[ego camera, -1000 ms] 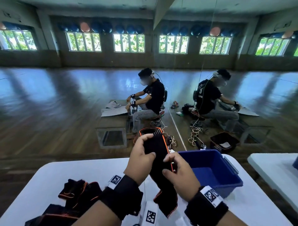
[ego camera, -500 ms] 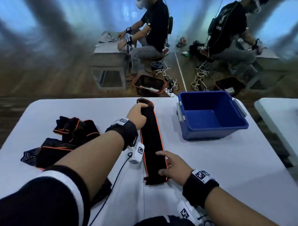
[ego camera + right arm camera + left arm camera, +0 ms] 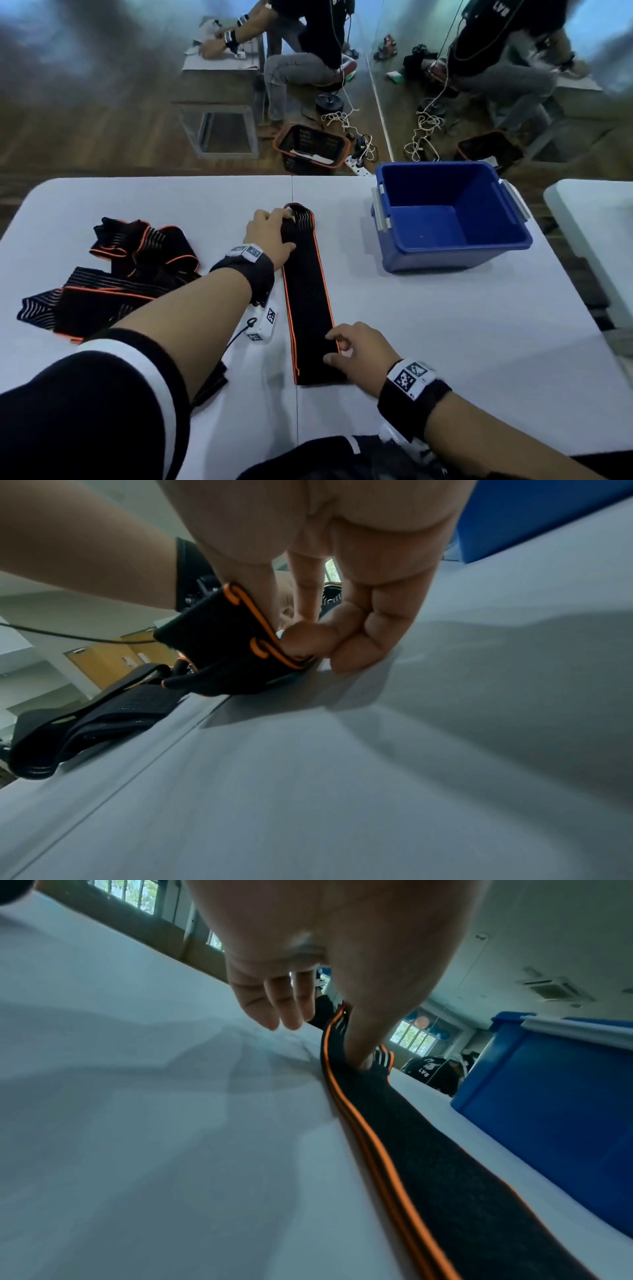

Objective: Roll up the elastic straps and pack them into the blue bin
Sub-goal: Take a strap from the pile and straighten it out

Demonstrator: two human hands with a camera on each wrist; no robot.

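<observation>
A long black elastic strap (image 3: 306, 301) with orange edging lies flat and lengthwise on the white table (image 3: 462, 342). My left hand (image 3: 274, 229) holds its far end, thumb (image 3: 359, 1047) pressed on the fabric (image 3: 445, 1177), whose edge rises beside the thumb. My right hand (image 3: 346, 349) pinches the near end between thumb and forefinger. That end (image 3: 219, 631) is lifted and curled back off the table at my right hand (image 3: 301, 639). The blue bin (image 3: 455, 253) stands open and empty to the right of the strap. A heap of more black-and-orange straps (image 3: 116, 284) lies at the left.
A second white table (image 3: 596, 240) stands to the right across a gap. Beyond the far table edge, an orange-rimmed basket (image 3: 311, 147) and cables lie on the wooden floor by a mirror wall. A seated person works there at a low bench.
A second ago both hands held the strap up in the air. It now lies stretched flat on the table, one hand at each end, and my right fingers have curled onto the near end.
</observation>
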